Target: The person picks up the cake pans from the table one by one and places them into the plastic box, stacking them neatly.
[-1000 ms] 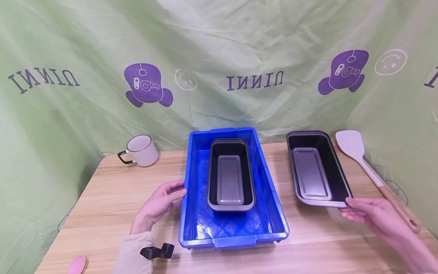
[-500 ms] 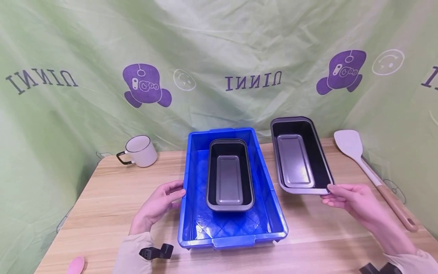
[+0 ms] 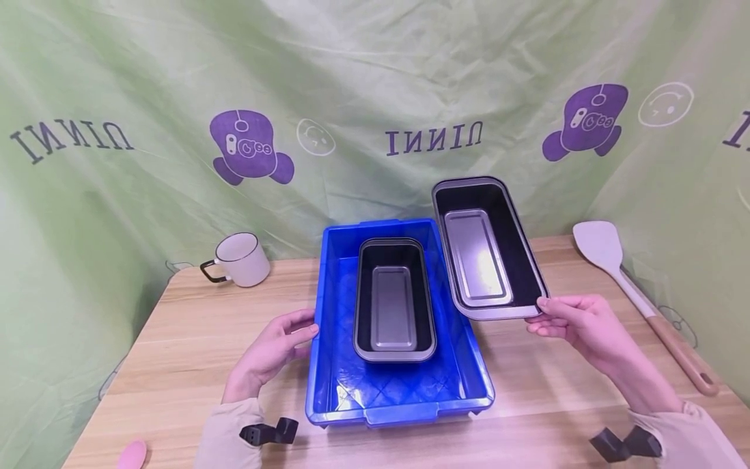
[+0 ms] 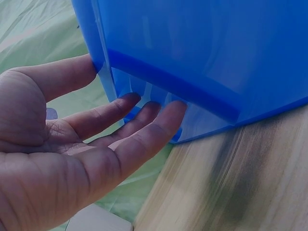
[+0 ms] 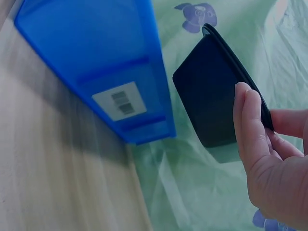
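My right hand (image 3: 586,329) pinches the near right corner of a dark loaf pan (image 3: 477,260), thumb on the rim and fingers beneath. In the right wrist view this loaf pan (image 5: 209,91) hangs tilted beside the blue bin, clear of the table. In the head view it overlaps the bin's right rim. A second, similar loaf pan (image 3: 392,306) rests inside the blue bin (image 3: 401,413). On the bin's left side, my left hand (image 3: 275,345) has its thumb at the rim. Its fingers (image 4: 144,137) extend loosely along the bin's outer wall in the left wrist view.
A white mug (image 3: 243,260) with a black handle stands at the back left of the wooden table (image 3: 176,352). At the right lies a white spatula (image 3: 600,247) with a wooden handle. A pink rounded object (image 3: 133,454) shows at front left. Green cloth (image 3: 351,182) hangs behind.
My right hand has lifted the held loaf pan and carried it left, from beside the spatula to the bin's right rim. The left hand, the bin and the other pan stay put.
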Demonstrator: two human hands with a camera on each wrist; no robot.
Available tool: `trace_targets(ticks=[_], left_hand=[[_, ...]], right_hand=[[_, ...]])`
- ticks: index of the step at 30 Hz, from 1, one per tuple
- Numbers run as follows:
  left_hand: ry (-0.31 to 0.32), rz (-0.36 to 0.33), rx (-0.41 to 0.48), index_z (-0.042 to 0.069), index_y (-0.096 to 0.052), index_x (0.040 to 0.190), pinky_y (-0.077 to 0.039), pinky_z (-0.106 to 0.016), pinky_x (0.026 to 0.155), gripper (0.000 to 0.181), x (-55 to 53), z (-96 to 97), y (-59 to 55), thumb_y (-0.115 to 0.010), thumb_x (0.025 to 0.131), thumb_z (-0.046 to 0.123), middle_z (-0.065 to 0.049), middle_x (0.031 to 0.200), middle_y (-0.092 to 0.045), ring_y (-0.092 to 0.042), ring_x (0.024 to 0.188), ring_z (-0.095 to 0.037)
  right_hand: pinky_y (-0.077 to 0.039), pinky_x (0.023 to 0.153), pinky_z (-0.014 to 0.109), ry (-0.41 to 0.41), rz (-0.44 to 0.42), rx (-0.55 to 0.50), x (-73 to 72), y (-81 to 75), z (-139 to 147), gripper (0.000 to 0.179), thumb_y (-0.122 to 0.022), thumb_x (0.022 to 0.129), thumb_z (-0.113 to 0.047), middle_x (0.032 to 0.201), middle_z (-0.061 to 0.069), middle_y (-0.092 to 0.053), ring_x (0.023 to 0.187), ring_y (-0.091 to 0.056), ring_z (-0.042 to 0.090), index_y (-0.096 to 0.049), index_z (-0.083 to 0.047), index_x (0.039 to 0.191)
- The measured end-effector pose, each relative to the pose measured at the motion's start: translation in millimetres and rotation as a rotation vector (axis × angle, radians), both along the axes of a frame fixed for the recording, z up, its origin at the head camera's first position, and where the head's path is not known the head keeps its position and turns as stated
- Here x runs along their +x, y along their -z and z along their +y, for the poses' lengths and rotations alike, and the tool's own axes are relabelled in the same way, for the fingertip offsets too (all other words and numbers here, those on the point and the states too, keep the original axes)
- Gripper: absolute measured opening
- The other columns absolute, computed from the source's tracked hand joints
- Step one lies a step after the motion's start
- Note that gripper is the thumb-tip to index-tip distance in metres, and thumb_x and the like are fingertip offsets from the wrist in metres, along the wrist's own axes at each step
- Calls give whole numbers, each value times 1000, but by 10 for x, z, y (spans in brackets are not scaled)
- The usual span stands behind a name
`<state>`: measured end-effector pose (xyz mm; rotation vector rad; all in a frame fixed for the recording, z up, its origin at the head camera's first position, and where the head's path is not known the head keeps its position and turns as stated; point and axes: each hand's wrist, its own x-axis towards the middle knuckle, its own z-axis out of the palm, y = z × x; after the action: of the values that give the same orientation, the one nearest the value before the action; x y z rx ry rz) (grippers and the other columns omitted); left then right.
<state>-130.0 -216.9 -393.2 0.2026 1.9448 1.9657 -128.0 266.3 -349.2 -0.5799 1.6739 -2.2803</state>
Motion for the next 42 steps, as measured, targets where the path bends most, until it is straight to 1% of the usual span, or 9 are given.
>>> trace_targets(ticks=[6, 12, 16, 23, 30, 36, 42], left_hand=[[3, 3, -6, -17, -29, 140, -49, -41, 93, 57, 9, -4, -6, -55, 96, 10, -29, 130, -49, -59, 108, -20], [6, 3, 4, -17, -28, 140, -49, -42, 94, 58, 7, -1, -6, -55, 96, 10, -30, 132, -47, -59, 110, -22], [5, 0, 9, -17, -28, 140, -48, -42, 95, 58, 7, -3, 1, -55, 96, 10, -30, 132, -46, -58, 110, -20], [1, 0, 10, -17, -28, 140, -48, -44, 95, 58, 1, -8, 18, -54, 96, 9, -26, 129, -50, -60, 105, -14], [3, 1, 11, -16, -28, 140, -48, -42, 95, 58, -4, -13, 20, -54, 96, 10, -27, 131, -49, -60, 105, -14], [1, -1, 13, -16, -28, 140, -48, -42, 95, 57, -2, -10, 16, -54, 96, 10, -29, 132, -48, -59, 107, -16], [1, 0, 6, -16, -29, 140, -46, -46, 97, 56, -11, -9, 20, -54, 97, 9, -28, 131, -49, -60, 106, -16]], right_hand=[[-56, 75, 32, -45, 3, -36, -2, -60, -105, 39, -36, 97, 13, 89, 19, -72, 83, -71, 23, -72, 1, 103], [-57, 73, 32, -22, -3, -19, -14, -77, -242, 41, -36, 96, 15, 87, 18, -72, 81, -71, 23, -74, 0, 101], [-57, 73, 32, -14, -18, -13, -23, -100, -359, 37, -39, 96, 13, 87, 17, -72, 80, -72, 24, -74, 0, 99], [-58, 72, 31, -15, -77, 10, -9, -132, -572, 34, -44, 96, 9, 84, 14, -73, 77, -72, 21, -76, -4, 95], [-58, 70, 29, -22, -126, 29, -5, -125, -753, 31, -48, 95, 7, 82, 13, -73, 74, -71, 19, -76, -6, 92], [-58, 69, 29, -39, -149, 68, -28, -125, -881, 27, -49, 95, 5, 81, 14, -72, 73, -71, 20, -74, -5, 92], [-58, 67, 28, -56, -197, 110, -44, -112, -987, 22, -51, 95, 3, 79, 15, -72, 71, -71, 20, -72, -3, 89]])
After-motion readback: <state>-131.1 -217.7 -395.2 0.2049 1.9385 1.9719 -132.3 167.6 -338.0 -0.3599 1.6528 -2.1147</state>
